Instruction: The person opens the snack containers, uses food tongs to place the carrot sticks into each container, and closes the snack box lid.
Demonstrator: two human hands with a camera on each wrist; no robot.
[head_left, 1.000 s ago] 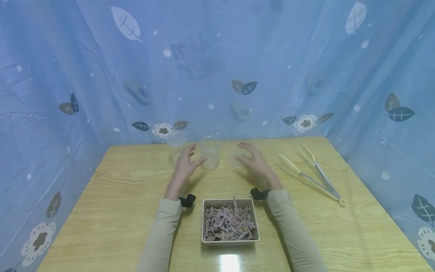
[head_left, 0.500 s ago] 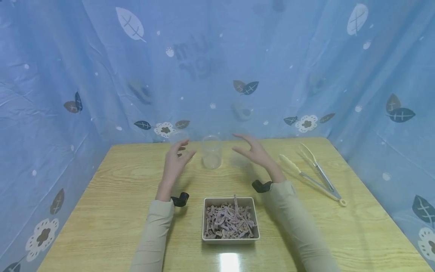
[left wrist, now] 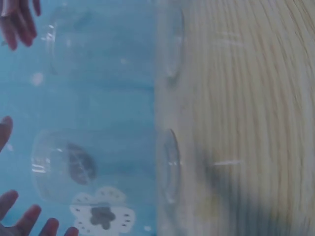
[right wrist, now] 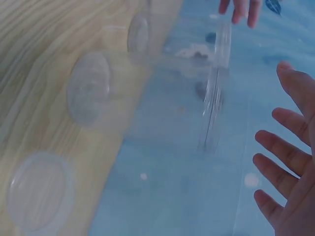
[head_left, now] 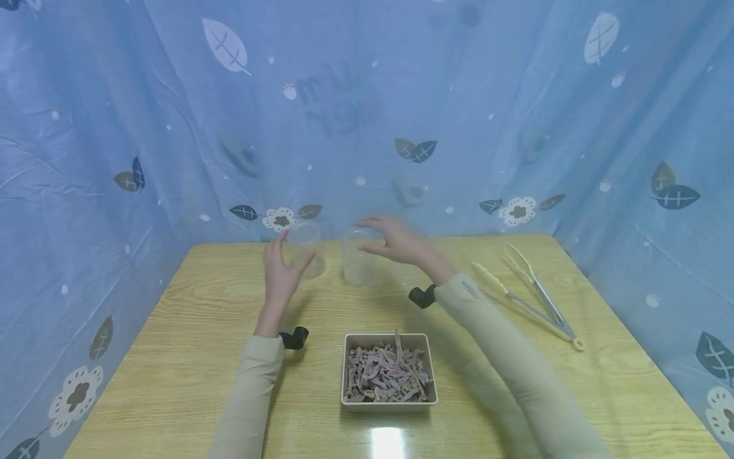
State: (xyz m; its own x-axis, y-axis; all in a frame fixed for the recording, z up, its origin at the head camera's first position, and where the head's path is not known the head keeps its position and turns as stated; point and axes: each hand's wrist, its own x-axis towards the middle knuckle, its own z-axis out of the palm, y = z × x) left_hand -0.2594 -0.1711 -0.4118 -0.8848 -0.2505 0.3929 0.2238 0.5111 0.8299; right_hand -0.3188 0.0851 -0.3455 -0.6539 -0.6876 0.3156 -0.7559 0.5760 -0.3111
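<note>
Two clear plastic jars stand upright near the back of the table. My left hand (head_left: 280, 271) is beside the left jar (head_left: 306, 242), its thumb and fingers spread apart. Further right, my right hand (head_left: 395, 242) hovers by the upper part of the middle jar (head_left: 359, 273), fingers extended. The right wrist view shows a gap between those fingers (right wrist: 278, 174) and the middle jar (right wrist: 157, 103). Neither hand holds anything. A clear round disc like a lid (right wrist: 38, 192) lies flat on the table, right of the jars, partly below the right wrist in the head view.
In front of the jars sits a rectangular tray (head_left: 390, 408) full of purplish-brown dried strips. Tongs (head_left: 533, 303) with cream tips lie spread at the right. A blue patterned curtain (head_left: 367, 127) hangs behind the table (head_left: 189, 357) and along both sides.
My left hand has moved left, away from the middle jar to the left jar's outer side. My right hand has moved left, from above the disc to the middle jar.
</note>
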